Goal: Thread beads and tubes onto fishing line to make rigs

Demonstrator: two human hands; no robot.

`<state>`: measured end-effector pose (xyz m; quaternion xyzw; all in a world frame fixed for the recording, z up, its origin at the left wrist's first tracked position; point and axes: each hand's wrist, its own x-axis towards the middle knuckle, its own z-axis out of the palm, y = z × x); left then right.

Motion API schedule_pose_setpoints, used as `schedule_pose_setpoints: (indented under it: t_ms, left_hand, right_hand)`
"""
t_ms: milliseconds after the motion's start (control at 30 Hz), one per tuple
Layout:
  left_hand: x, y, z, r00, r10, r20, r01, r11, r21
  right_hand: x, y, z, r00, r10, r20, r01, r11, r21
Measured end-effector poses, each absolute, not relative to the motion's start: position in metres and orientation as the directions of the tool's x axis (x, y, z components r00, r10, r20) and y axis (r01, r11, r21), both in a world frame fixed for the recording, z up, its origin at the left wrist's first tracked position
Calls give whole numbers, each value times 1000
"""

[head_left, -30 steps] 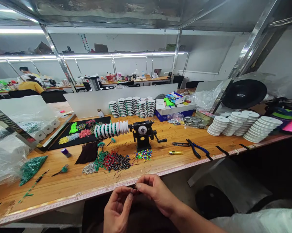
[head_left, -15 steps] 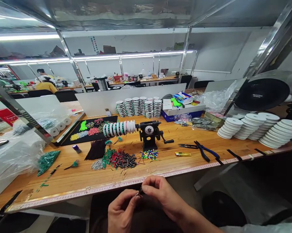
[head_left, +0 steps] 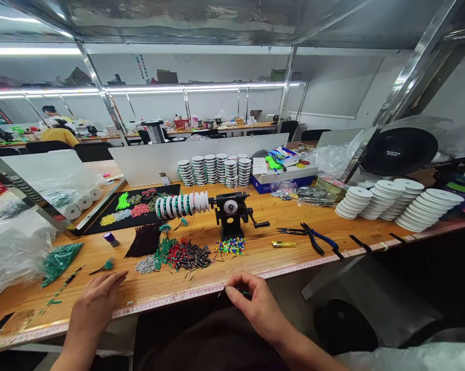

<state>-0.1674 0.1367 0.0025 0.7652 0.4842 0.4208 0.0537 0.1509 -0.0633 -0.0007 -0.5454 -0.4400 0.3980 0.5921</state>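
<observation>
My left hand point(head_left: 96, 299) is over the tabletop near its front edge, fingers stretched out and nothing visible in them. Just beyond its fingertips lies a small green-headed bundle point(head_left: 108, 264) with a dark stem. At the table's front edge my right hand point(head_left: 257, 304) pinches a small, thin dark piece point(head_left: 221, 292) between thumb and forefinger; a bit of green shows by its fingers. Past the hands lie heaps of silver bits point(head_left: 146, 264), black and red tubes point(head_left: 191, 255), green tubes point(head_left: 165, 252) and coloured beads point(head_left: 231, 246).
A black hand-crank winder point(head_left: 232, 214) carries a row of white spools point(head_left: 182, 204). Stacked white spools point(head_left: 429, 208) stand at the right, near pliers point(head_left: 315, 239) and a yellow cutter point(head_left: 283, 244). A black mat point(head_left: 101, 222) holds coloured heaps. A measuring tape point(head_left: 170, 299) lines the edge.
My left hand has left my right hand and moved left over the table, its fingers opening out. My right hand stays near the edge, still pinching. The view has shifted slightly.
</observation>
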Motion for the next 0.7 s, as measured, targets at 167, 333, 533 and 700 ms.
schedule_pose_setpoints:
  t_ms: [167,333,533,700]
  left_hand:
    - [-161,136,2,192,772,606,773,-500,391]
    - [-85,41,15,124,871,475,527,-464,712]
    - [-23,-24,19,402,885,237,225,-346,911]
    - [-26,-15,19,428,849,311,303,-459,835]
  right_hand:
    - [152,-61,-1,267,963,39,-75,61,-995]
    - [143,-66,5,225,973,48,-97,71,-993]
    - [136,-73,8,122,993,-9,-251,22,-968]
    - [135,-74,5,159,987,15,-148,39,-988]
